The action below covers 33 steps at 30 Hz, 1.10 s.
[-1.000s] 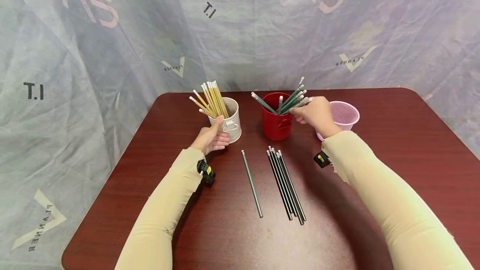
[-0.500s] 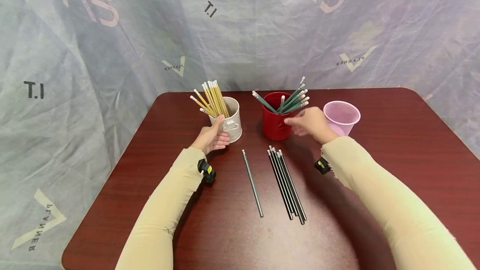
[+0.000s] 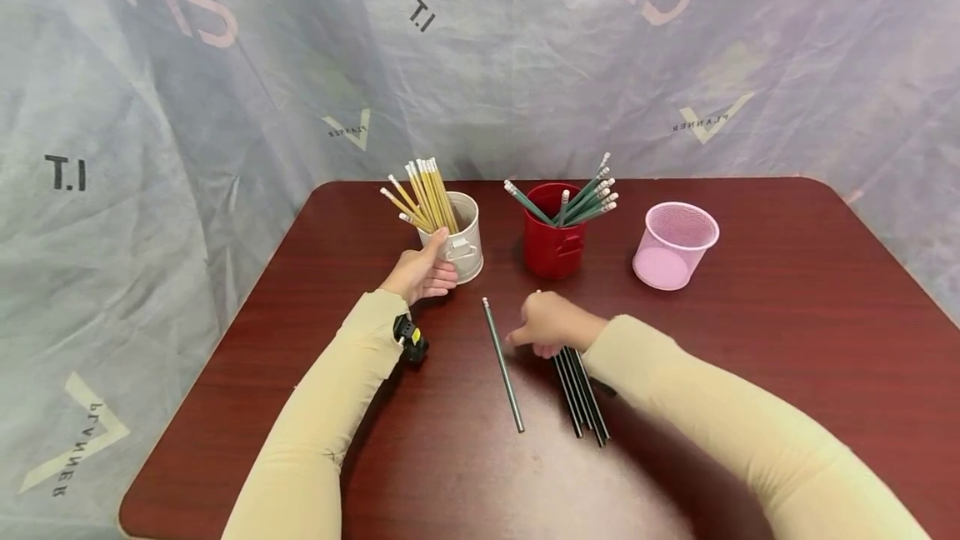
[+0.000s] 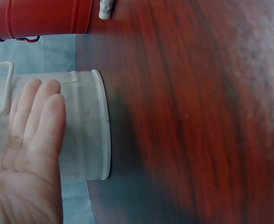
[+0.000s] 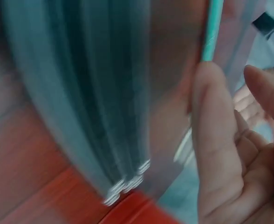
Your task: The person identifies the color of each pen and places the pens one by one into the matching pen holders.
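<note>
My left hand (image 3: 422,269) rests against the white metal bucket (image 3: 468,261) of yellow pencils (image 3: 431,194), its thumb near the handle. In the left wrist view its fingers lie straight along the bucket's side. Over the table, my right hand (image 3: 557,323) hovers between a lone green pencil (image 3: 504,369) and a bundle of dark pencils (image 3: 577,394), covering the bundle's upper part. The right wrist view has thumb and index finger apart, the green pencil (image 5: 213,30) beyond the index fingertip, and the dark pencils (image 5: 104,93) blurred. That hand holds nothing.
Behind the loose pencils stands a red bucket (image 3: 551,252) with several green pencils (image 3: 588,208) fanning out. A pink mesh cup (image 3: 666,261) is to its right. A printed grey cloth (image 3: 510,65) hangs behind the reddish-brown table (image 3: 787,273).
My right hand has left the side of the red bucket and come down leftward to the loose pencils, uncovering the pink cup. My left hand stays at the white bucket.
</note>
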### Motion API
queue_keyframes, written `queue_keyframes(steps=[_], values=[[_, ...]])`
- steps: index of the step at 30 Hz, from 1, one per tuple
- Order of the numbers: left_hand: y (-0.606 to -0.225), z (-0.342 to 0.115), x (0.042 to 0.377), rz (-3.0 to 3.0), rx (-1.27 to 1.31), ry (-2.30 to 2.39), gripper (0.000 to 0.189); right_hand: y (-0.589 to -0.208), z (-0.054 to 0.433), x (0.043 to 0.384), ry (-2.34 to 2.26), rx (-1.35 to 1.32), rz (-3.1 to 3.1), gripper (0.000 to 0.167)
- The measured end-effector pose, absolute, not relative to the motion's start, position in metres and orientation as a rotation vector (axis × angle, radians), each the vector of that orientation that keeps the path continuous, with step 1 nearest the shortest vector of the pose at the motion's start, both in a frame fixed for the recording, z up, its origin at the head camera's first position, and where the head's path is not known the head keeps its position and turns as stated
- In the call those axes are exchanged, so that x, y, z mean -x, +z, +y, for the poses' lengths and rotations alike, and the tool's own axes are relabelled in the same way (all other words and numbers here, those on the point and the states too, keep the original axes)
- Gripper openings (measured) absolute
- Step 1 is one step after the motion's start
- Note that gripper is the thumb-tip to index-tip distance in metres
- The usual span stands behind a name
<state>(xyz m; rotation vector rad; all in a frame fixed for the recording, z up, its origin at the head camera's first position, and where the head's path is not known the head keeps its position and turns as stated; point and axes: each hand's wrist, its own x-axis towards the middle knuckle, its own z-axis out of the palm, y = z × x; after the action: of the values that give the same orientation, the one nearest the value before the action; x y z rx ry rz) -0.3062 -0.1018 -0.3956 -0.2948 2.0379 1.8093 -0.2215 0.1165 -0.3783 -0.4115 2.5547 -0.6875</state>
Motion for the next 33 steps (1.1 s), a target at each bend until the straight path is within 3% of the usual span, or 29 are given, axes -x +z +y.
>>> queue_keyframes(steps=[13, 21, 25, 28, 33], values=[[-0.399, -0.094, 0.306, 2.037, 0.273, 1.818, 0.081, -0.401, 0.083, 0.216, -0.538, 0.388, 2.594, 0.031], [-0.399, -0.098, 0.307, 2.016, 0.294, 1.833, 0.082, -0.385, 0.09, 0.227, -0.656, 0.372, 2.546, 0.02], [-0.399, -0.099, 0.308, 2.004, 0.311, 1.849, 0.083, -0.363, 0.104, 0.235, -1.109, 0.431, 2.625, 0.007], [-0.398, -0.1, 0.307, 2.0, 0.314, 1.851, 0.083, -0.345, 0.117, 0.24, -1.66, 0.424, 2.689, 0.009], [-0.399, -0.1, 0.307, 2.01, 0.308, 1.845, 0.083, -0.328, 0.137, 0.25, -2.567, 0.182, 2.656, 0.007]])
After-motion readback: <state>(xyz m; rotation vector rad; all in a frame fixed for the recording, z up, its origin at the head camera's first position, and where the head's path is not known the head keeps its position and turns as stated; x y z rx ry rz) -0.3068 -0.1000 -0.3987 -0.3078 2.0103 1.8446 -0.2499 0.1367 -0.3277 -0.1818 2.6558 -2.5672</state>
